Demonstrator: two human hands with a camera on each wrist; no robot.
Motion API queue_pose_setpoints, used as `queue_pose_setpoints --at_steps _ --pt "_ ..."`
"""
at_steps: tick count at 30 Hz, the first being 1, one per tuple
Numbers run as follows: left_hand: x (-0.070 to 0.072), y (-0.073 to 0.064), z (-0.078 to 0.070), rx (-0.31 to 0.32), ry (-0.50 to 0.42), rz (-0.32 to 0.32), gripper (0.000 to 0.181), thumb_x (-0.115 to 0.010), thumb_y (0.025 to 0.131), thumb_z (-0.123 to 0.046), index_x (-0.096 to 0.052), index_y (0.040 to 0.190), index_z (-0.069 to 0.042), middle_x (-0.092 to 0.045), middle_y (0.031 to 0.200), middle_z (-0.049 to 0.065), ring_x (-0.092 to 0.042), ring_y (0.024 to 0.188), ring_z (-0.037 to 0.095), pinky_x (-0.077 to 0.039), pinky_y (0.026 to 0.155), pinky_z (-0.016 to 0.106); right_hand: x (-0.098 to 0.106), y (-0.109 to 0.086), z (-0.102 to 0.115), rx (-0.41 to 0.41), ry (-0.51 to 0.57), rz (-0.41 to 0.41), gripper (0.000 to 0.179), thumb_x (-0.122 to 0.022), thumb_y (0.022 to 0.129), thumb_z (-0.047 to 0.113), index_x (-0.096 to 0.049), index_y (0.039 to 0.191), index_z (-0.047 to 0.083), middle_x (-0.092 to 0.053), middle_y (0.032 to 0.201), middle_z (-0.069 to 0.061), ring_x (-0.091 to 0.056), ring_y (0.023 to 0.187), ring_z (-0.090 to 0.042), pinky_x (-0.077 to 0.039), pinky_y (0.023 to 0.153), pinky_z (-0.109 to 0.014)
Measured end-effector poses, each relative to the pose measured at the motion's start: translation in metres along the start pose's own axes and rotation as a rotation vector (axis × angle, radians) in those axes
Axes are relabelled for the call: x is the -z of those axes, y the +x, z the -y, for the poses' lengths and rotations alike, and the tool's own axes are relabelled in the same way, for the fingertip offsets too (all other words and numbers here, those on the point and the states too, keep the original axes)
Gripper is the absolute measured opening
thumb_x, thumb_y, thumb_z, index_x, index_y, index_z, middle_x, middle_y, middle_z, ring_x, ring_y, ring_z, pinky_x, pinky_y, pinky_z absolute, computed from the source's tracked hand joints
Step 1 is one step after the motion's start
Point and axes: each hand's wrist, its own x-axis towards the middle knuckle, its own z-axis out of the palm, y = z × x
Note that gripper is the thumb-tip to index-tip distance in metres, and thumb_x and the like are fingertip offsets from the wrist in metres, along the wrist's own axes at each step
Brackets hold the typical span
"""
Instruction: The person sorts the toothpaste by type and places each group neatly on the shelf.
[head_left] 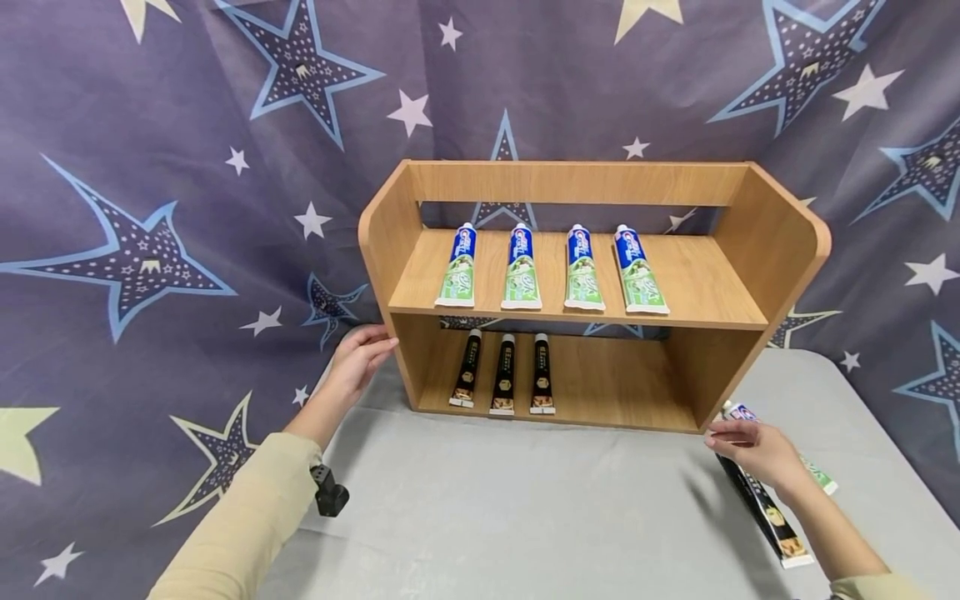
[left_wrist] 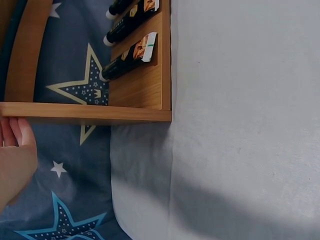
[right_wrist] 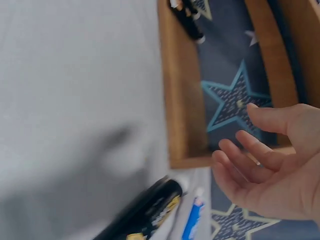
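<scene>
A wooden two-tier shelf (head_left: 577, 183) stands on the table. My left hand (head_left: 356, 367) rests its extended fingers against the shelf's left side; in the left wrist view, those fingers (left_wrist: 16, 131) meet the side panel. By the lower right corner is my right hand (head_left: 757, 450), fingers relaxed and apart, with nothing in its grasp. Several blue-and-green toothpaste tubes (head_left: 522, 271) lie in a row on the upper tier. Three black toothpaste tubes (head_left: 504, 375) lie on the left part of the lower tier. Beneath my right hand lies another black toothpaste tube (head_left: 772, 517).
Right of the shelf, a blue-and-green tube (head_left: 823, 477) lies partly hidden under my right hand and forearm. A grey cloth covers the table (head_left: 525, 508). Behind the shelf hangs a star-patterned curtain (head_left: 465, 92). My left wrist carries a small black device (head_left: 328, 492).
</scene>
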Motion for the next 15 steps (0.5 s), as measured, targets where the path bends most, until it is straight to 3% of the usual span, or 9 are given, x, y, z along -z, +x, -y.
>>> queue_pose_setpoints --at_steps 12,15 --pt "0.0 -0.001 0.001 0.001 0.024 -0.009 0.021 -0.059 0.088 0.007 -0.057 0.1 -0.01 -0.063 0.083 -0.008 -0.064 0.079 0.0 -0.055 0.083 0.012 -0.007 -0.001 -0.032 -0.107 -0.059 -0.071 0.043 -0.065 0.091 0.025 -0.061 0.115 -0.01 -0.073 0.099 -0.021 -0.05 0.07 0.015 -0.045 0.065 -0.016" --pt "0.0 -0.001 0.0 0.003 0.027 -0.011 0.021 -0.059 0.088 0.007 -0.056 0.101 -0.01 -0.062 0.083 -0.008 -0.064 0.078 0.0 -0.055 0.086 0.013 -0.007 -0.001 -0.039 -0.109 -0.104 -0.104 0.041 -0.065 0.09 0.025 -0.062 0.114 -0.009 -0.072 0.101 -0.024 -0.054 0.072 0.009 -0.045 0.066 -0.02"
